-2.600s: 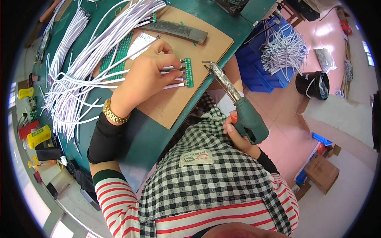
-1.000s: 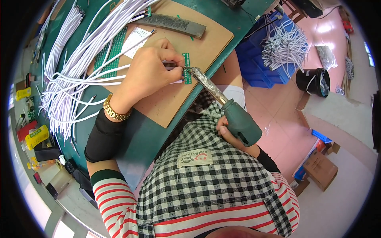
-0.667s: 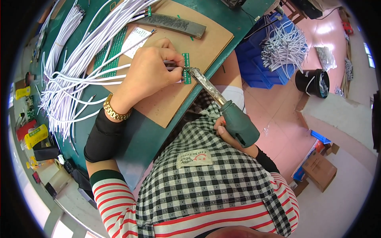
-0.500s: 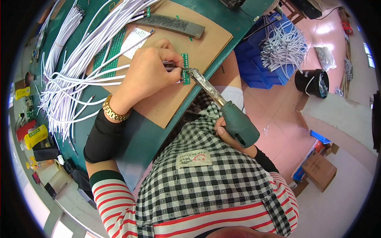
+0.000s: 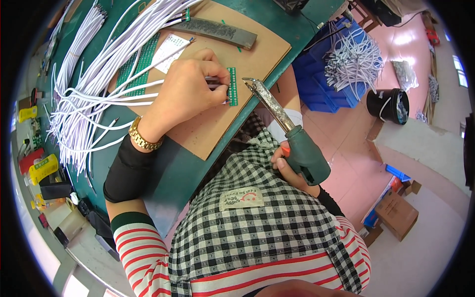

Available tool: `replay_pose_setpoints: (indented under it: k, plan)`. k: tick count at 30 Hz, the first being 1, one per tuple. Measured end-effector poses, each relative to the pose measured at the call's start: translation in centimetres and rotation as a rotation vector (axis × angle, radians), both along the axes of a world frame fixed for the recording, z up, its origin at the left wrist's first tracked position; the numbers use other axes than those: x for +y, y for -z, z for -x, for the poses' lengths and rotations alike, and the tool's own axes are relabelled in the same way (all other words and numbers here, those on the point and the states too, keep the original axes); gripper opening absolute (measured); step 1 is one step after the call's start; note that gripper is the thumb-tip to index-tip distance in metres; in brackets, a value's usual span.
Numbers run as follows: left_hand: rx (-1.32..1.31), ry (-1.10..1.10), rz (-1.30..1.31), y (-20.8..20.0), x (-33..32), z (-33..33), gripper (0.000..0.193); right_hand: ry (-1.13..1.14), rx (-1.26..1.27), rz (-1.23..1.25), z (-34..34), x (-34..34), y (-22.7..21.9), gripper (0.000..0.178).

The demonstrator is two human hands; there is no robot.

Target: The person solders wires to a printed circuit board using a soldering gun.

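Note:
My left hand (image 5: 190,91) is closed in a pinch on the end of a white cable, beside a narrow green circuit board strip (image 5: 232,86). The thin wires between the fingertips reach the strip's left edge; the fingers partly hide them. My right hand (image 5: 288,171) is wrapped round the green handle of a large soldering iron (image 5: 308,156). Its metal shaft slants up to the left, and the bent tip stands a little to the right of the strip, apart from it. The strip lies on a brown board (image 5: 198,136) at the table's edge.
A big bundle of white cables (image 5: 81,126) spreads over the left of the green table (image 5: 168,171). A dark metal bar (image 5: 217,32) lies on the brown board near a perforated green sheet (image 5: 133,74). To the right are a blue bin (image 5: 316,89) of cables and a black bucket (image 5: 388,105).
The soldering iron has moved right and its tip has come away from the strip. My left hand has stayed nearly in place, still pinching the cable.

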State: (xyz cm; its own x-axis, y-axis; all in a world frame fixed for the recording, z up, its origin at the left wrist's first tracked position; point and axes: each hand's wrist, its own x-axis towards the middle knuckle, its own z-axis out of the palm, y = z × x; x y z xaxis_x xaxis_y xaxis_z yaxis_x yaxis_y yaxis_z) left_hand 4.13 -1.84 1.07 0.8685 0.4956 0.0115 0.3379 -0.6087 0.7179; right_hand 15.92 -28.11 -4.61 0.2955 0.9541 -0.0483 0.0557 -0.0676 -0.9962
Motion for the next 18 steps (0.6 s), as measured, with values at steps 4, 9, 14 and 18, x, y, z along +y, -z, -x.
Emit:
replay_pose_setpoints:
  k: [4, 9, 14, 18]
  plan:
    - [-0.019, 0.012, -0.016, 0.0, 0.0, 0.0, 0.009, 0.120, 0.121, -0.027, 0.7, 0.1, -0.1, 0.025]
    - [-0.064, 0.004, -0.043, 0.1, -0.2, 0.3, 0.009, 0.177, 0.237, -0.077, 0.9, -0.4, 0.7, 0.034]
    - [-0.107, 0.078, -0.167, -0.4, -0.3, 0.7, 0.011, 0.231, 0.274, -0.108, 0.9, -0.6, 1.0, 0.034]
    - [-0.112, 0.039, -0.547, -1.9, -2.1, 1.6, 0.011, 0.233, 0.244, -0.108, 0.8, -0.3, 1.1, 0.036]
